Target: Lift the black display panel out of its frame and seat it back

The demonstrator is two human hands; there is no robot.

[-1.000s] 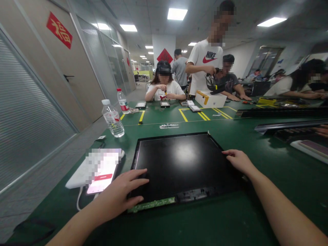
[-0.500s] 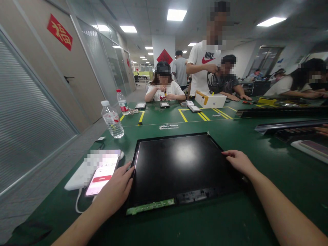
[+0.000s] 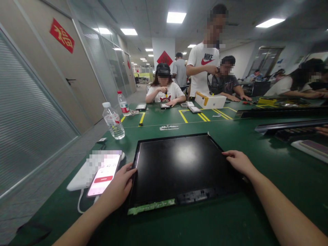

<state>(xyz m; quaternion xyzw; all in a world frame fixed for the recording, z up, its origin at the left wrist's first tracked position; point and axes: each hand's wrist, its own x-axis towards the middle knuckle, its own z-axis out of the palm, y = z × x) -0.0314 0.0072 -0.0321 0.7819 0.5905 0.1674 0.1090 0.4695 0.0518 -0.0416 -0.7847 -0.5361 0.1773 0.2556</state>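
Observation:
A black display panel (image 3: 176, 171) lies face up on the green tabletop (image 3: 205, 222). Along its near edge, on the left, runs a green circuit board strip (image 3: 152, 206). My left hand (image 3: 123, 182) grips the panel's left edge, with fingertips over the frame. On the opposite side, my right hand (image 3: 238, 161) pinches the upper part of the right edge between thumb and fingers. The undersides of both grips are hidden. Close to my left wrist a lit phone (image 3: 105, 174) rests against a white flat device (image 3: 82, 174) with a cable.
Two water bottles (image 3: 113, 121) stand at the back left. White scraps (image 3: 168, 127) lie beyond the panel. A white box (image 3: 210, 100) sits across the table, where a seated person (image 3: 165, 89) handles a small drive. Long black bars (image 3: 287, 125) are at the right.
The panel and both my hands keep nearly the same place; the view shifts slightly. Across the table, the seated person's hand has lowered onto the small drive.

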